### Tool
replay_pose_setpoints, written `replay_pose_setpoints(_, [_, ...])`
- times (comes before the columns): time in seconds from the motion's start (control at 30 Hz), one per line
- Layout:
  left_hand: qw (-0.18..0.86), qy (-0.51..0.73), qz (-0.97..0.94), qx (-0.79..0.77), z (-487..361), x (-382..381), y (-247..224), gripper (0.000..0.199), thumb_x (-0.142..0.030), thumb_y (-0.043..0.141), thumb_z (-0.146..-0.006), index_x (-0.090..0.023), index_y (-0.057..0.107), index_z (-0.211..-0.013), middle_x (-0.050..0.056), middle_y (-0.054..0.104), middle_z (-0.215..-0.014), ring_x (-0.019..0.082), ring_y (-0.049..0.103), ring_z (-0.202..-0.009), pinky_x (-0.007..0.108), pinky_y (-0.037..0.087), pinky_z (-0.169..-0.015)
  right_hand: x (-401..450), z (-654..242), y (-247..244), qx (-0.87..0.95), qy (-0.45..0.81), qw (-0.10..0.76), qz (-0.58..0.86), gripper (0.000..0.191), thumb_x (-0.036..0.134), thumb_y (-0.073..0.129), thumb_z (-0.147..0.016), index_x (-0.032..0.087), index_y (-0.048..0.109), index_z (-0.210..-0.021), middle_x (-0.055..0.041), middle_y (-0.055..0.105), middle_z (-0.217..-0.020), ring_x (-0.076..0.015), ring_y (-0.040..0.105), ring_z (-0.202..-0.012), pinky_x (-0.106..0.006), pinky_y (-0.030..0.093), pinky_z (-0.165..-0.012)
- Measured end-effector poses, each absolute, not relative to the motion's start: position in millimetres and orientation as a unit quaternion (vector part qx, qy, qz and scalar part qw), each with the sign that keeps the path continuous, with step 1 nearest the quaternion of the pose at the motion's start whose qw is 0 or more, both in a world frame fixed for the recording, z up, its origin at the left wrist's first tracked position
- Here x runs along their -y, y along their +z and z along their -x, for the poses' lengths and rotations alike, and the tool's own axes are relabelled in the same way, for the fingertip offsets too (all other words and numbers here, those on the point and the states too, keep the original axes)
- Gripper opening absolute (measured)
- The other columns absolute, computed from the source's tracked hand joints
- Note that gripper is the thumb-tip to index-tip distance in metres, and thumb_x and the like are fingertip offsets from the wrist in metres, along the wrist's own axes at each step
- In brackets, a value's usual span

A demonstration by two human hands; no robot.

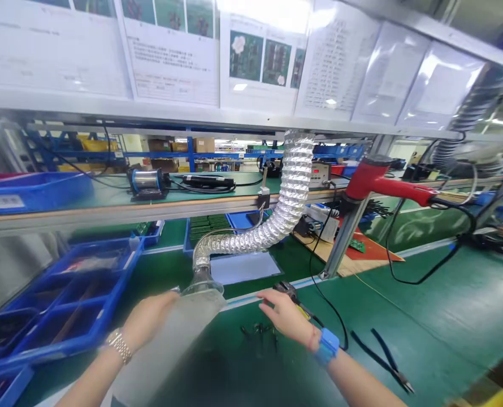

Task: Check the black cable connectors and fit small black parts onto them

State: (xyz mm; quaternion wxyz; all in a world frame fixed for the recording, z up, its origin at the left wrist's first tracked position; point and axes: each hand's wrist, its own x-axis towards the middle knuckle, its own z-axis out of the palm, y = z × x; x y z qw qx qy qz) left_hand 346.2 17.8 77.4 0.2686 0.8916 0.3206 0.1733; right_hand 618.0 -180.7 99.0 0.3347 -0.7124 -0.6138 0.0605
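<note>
Two bare hands work above a green-topped bench [425, 299]. The left hand [147, 322] lies against the side of a clear plastic hood [203, 297] fitted to the end of a silver flexible duct [291, 192]. Its fingers are hidden behind the hood, so a grip cannot be confirmed. The hood's position beside the hand suggests that it is set to draw off fumes close to the work. The right hand [285, 316] is open with the fingers spread, and its fingertips [265, 297] meet a black hand tool [285, 289] just ahead of the palm. No pinch is visible.

Small black parts [257, 333] lie on the bench just below the right hand. A pair of pliers [382, 359] lies to its right, apparently left within easy reach. A blue strap [328, 346] circles the right wrist and is probably an anti-static band. A metal watch [119, 345] sits on the left wrist. Blue divided bins [65, 305] stand left of the left hand, probably for sorted parts. Well beyond the right hand, a red heat gun [382, 181] hangs above the bench, apparently kept off the work surface.
</note>
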Motion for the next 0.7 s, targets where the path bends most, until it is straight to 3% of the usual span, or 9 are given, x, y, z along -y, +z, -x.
replay_pose_setpoints(0.1, [0.288, 0.205, -0.898, -0.261, -357.0, -13.8, 118.2, 0.027, -0.037, 0.037, -0.08, -0.028, 0.061, -0.09, -0.001, 0.065, -0.092, 0.02, 0.057, -0.084, 0.026, 0.041, -0.073, 138.4, -644.8, 136.9, 0.537, 0.079, 0.474, 0.693, 0.017, 0.03, 0.054, -0.072, 0.017, 0.064, -0.075, -0.006, 0.065, -0.078, -0.0192, 0.058, -0.077, -0.032, 0.045, -0.076])
replay_pose_setpoints(0.17, [0.333, 0.24, -0.881, -0.236, -367.9, -19.5, 137.0, 0.027, -0.039, 0.04, -0.079, -0.026, 0.06, -0.089, 0.0, 0.064, -0.089, 0.02, 0.056, -0.084, 0.026, 0.041, -0.073, 104.2, -663.1, 163.6, 0.485, 0.087, 0.529, 0.691, 0.022, 0.032, 0.049, -0.074, 0.015, 0.06, -0.068, -0.0052, 0.062, -0.067, -0.0159, 0.058, -0.061, -0.029, 0.048, -0.06])
replay_pose_setpoints(0.27, [0.431, 0.314, -0.813, -0.236, -390.3, -38.6, 147.1, 0.029, -0.042, 0.045, -0.077, -0.02, 0.059, -0.092, 0.003, 0.063, -0.085, 0.02, 0.056, -0.081, 0.027, 0.042, -0.07, 54.7, -684.3, 195.3, 0.422, 0.094, 0.586, 0.685, 0.022, 0.029, 0.041, -0.078, 0.013, 0.056, -0.074, -0.0084, 0.061, -0.076, -0.0123, 0.056, -0.052, -0.024, 0.045, -0.044])
replay_pose_setpoints(0.4, [0.564, 0.373, -0.702, -0.225, -423.0, -62.3, 140.9, 0.034, -0.043, 0.052, -0.073, -0.017, 0.057, -0.095, 0.004, 0.063, -0.087, 0.018, 0.056, -0.075, 0.027, 0.043, -0.066, 23.8, -697.0, 213.4, 0.387, 0.105, 0.63, 0.665, 0.019, 0.026, 0.045, -0.076, 0.013, 0.052, -0.064, -0.0074, 0.06, -0.068, -0.0108, 0.054, -0.048, -0.022, 0.043, -0.041])
replay_pose_setpoints(0.5, [0.598, 0.385, -0.67, -0.212, -444.4, -72.8, 138.9, 0.035, -0.042, 0.057, -0.07, -0.016, 0.058, -0.094, 0.005, 0.063, -0.084, 0.017, 0.056, -0.071, 0.026, 0.043, -0.064, 42.7, -701.7, 212.4, 0.397, 0.096, 0.645, 0.646, 0.019, 0.026, 0.053, -0.07, 0.012, 0.053, -0.058, -0.003, 0.056, -0.058, -0.0103, 0.051, -0.047, -0.021, 0.041, -0.042])
replay_pose_setpoints(0.6, [0.613, 0.41, -0.646, -0.2, -468.5, -80.5, 145.3, 0.033, -0.041, 0.057, -0.07, -0.017, 0.058, -0.093, 0.004, 0.063, -0.084, 0.016, 0.056, -0.071, 0.025, 0.043, -0.064, 88.5, -702.5, 201.9, 0.391, 0.048, 0.676, 0.623, 0.021, 0.032, 0.05, -0.074, 0.012, 0.059, -0.074, 0.0, 0.054, -0.06, -0.0092, 0.048, -0.05, -0.02, 0.039, -0.044])
replay_pose_setpoints(0.7, [0.614, 0.45, -0.621, -0.185, -503.0, -83.6, 156.2, 0.032, -0.04, 0.059, -0.068, -0.018, 0.058, -0.091, 0.004, 0.063, -0.084, 0.015, 0.056, -0.072, 0.025, 0.043, -0.063, 125.2, -693.5, 185.0, 0.357, -0.1, 0.717, 0.591, 0.028, 0.035, 0.046, -0.078, 0.015, 0.059, -0.094, 0.0019, 0.05, -0.06, -0.0086, 0.045, -0.052, -0.02, 0.038, -0.046])
